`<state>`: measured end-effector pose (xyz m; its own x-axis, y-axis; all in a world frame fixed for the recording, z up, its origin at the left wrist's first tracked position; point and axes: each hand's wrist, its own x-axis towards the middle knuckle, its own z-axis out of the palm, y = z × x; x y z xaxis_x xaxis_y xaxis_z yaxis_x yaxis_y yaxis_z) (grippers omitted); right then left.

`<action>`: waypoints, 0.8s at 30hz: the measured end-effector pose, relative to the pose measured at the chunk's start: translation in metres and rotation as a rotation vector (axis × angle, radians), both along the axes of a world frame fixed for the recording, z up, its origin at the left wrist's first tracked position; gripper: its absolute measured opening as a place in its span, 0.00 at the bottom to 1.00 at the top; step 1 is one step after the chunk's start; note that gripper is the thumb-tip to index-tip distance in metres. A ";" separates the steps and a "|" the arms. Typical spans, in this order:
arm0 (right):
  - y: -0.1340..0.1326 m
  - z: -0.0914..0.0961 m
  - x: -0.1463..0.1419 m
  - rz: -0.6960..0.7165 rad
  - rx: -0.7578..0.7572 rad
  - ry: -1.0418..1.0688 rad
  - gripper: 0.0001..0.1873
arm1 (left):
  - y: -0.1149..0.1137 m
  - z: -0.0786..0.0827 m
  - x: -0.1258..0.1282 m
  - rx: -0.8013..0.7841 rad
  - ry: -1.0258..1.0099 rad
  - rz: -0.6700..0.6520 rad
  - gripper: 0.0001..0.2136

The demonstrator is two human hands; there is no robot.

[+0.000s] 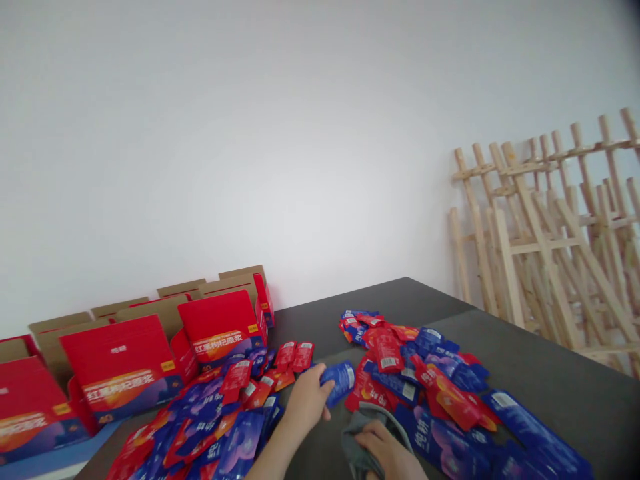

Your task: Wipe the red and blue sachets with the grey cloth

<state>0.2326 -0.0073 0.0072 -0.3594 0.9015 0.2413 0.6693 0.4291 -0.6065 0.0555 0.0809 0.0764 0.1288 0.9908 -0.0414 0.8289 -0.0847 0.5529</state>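
My left hand (pixel 306 400) is closed on a blue sachet (pixel 341 380), held just above the dark table (pixel 550 373) between two heaps of packets. My right hand (pixel 387 450) rests lower, its fingers closed on a grey cloth (pixel 356 430) at the bottom edge of the view. A pile of red and blue sachets (pixel 210 420) lies to the left of my hands. Another pile of sachets (pixel 430 380) spreads to the right.
Several open red cartons (pixel 217 327) stand in a row along the table's left back edge, against a white wall. Wooden racks (pixel 550 233) lean against the wall beyond the table's right side.
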 end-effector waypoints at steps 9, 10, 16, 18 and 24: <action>-0.030 0.026 -0.008 -0.042 0.156 -0.096 0.29 | -0.090 -0.055 -0.035 -0.515 -0.775 -0.271 0.08; -0.031 0.016 -0.017 0.017 0.182 -0.169 0.31 | -0.093 -0.055 -0.033 -0.517 -0.788 -0.322 0.08; -0.027 -0.025 -0.033 -0.060 0.358 -0.421 0.26 | -0.087 -0.077 -0.033 -0.603 -0.829 -0.388 0.17; -0.027 -0.021 -0.018 -0.087 0.317 -0.445 0.30 | -0.082 -0.088 -0.039 -0.629 -0.791 -0.314 0.19; -0.029 -0.007 0.020 -0.267 0.190 -0.482 0.29 | -0.081 -0.087 -0.040 -0.518 -0.649 -0.198 0.13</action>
<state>0.2528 -0.0362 0.0003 -0.2350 0.9328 0.2734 0.9506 0.2792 -0.1356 0.0154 -0.0001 -0.0108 0.4522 0.8241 -0.3413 0.3309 0.2004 0.9222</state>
